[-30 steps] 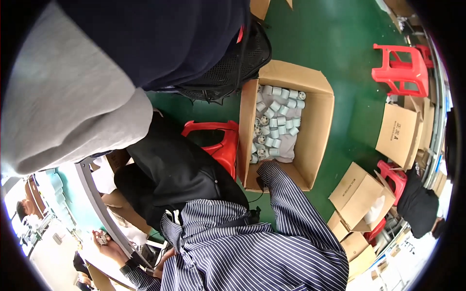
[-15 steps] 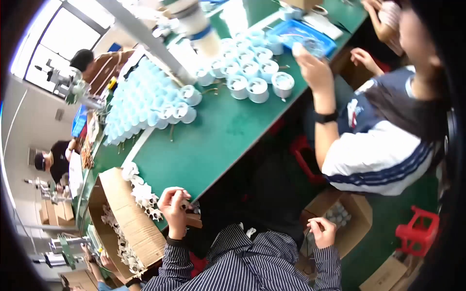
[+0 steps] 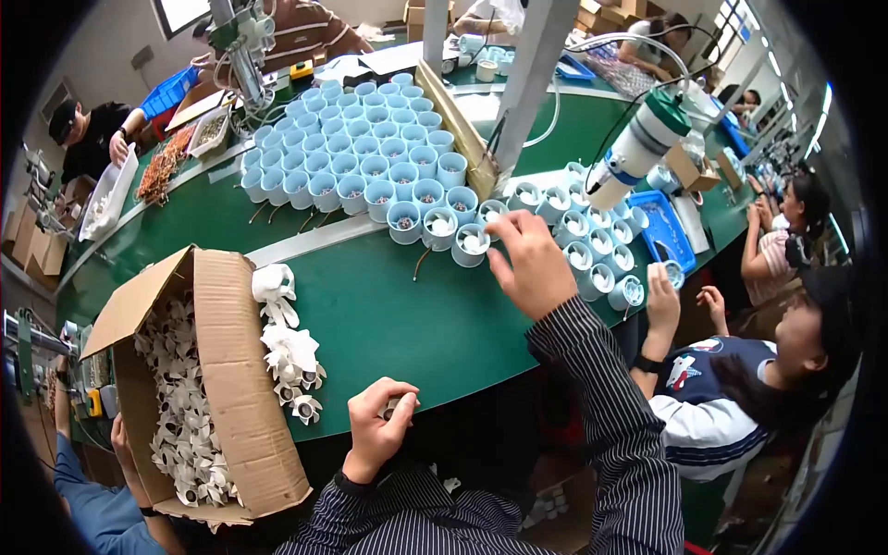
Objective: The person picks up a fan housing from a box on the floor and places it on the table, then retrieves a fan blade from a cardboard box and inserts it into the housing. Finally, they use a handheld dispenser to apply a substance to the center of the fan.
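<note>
1. Across the middle runs the green table (image 3: 398,319), and everything else is played out on or around it.
2. At its left edge, the cardboard box (image 3: 245,398), brimming with white finned pieces (image 3: 180,407); more of them spill in a row just beside it.
3. Up behind, the packed block of pale blue cups (image 3: 370,153), standing upright, wall to wall.
4. Now the right hand (image 3: 536,268): thumb and forefinger spread well apart, nothing visible in the grip, fingertips right beside a cup. Contact? Can't tell from here.
5. And the left hand (image 3: 375,430), just off the table's near edge, fingers curled in around something small.
6. Here's the nearest cup (image 3: 469,260), front corner of the block, upright, a white finned insert (image 3: 473,243) sitting inside. Looks like light, stiff, smooth plastic, maybe a touch slippery; best pinched by the outer wall, clear of the insert.
7. Smallest of all, the pale piece (image 3: 391,405) in that left grip: mostly hidden, probably light, its kind unclear. If finned, hold its hub; thin blades could snap.
</note>
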### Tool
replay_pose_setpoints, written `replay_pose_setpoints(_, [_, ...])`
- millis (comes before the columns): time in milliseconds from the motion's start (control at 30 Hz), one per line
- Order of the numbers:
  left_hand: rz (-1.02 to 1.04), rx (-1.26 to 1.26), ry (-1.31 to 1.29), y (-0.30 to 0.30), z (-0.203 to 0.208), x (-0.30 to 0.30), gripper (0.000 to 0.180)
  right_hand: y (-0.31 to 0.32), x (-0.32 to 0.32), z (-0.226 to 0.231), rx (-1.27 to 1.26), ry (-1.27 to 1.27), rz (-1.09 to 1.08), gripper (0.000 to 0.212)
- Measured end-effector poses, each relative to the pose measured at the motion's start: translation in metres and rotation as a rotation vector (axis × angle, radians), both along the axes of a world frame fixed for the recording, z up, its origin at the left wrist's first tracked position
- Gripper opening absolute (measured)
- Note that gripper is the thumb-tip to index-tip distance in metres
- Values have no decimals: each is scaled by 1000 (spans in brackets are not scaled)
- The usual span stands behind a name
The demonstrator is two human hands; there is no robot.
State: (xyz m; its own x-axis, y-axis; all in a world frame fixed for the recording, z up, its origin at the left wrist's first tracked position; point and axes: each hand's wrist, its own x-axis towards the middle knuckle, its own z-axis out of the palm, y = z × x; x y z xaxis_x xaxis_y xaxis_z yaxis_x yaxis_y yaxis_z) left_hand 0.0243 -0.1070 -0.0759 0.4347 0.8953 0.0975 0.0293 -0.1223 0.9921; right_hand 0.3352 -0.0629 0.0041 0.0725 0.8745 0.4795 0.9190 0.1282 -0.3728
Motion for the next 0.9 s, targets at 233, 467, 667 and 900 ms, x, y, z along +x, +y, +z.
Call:
replay_pose_setpoints(233, [-40,94,-8,3,-10,-1,7,56,22,-21,-213,-422,-139,24])
replay_pose_setpoints(467, [-58,139,3,6,-11,-9,7,41,-3,-1,-386,-333,-10,28])
replay_pose_setpoints(667, [-57,171,18,6,-13,-8,7,64,-20,-18,-384,-252,-96,25])
replay_pose_setpoints(900, [-31,55,50,-5,-1,5,9,42,-26,3,-345,-172,-169,12])
